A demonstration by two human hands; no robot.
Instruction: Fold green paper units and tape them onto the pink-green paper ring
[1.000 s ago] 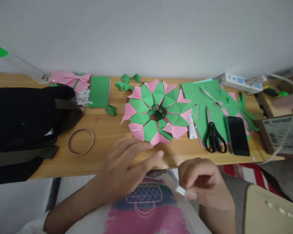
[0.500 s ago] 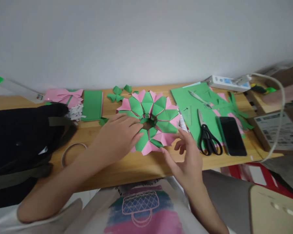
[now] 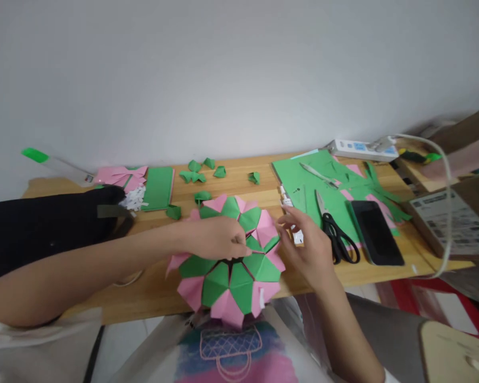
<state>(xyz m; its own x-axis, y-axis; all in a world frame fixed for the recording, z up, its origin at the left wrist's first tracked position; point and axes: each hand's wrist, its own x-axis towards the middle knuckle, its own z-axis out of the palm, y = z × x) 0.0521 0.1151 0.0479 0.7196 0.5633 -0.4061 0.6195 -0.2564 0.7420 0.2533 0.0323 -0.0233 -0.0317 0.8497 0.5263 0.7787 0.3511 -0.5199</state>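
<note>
A ring of folded pink and green paper point(image 3: 241, 284) lies at the table's front, its near side overhanging the edge. My left hand point(image 3: 219, 239) reaches across its left and upper part, fingers curled and pinching a green fold beside the dark centre hole. At the ring's right rim, my right hand point(image 3: 305, 242) has thumb and index finger closed on a pink paper tip. The left hand and forearm hide part of the ring's left side. A small white strip point(image 3: 262, 298) shows on a pink fold near me.
Several small green paper pieces point(image 3: 191, 176) lie behind the ring. To the right are a white tube point(image 3: 286, 198), green sheets point(image 3: 289, 167), black-handled scissors point(image 3: 335, 234), a phone point(image 3: 377, 232) and a power strip point(image 3: 363, 150). A black bag point(image 3: 51, 229) occupies the left.
The paper ring has come nearer to me and looks turned. My left hand has shifted right to its centre, and my right hand now grips its right rim. More green pieces show behind it.
</note>
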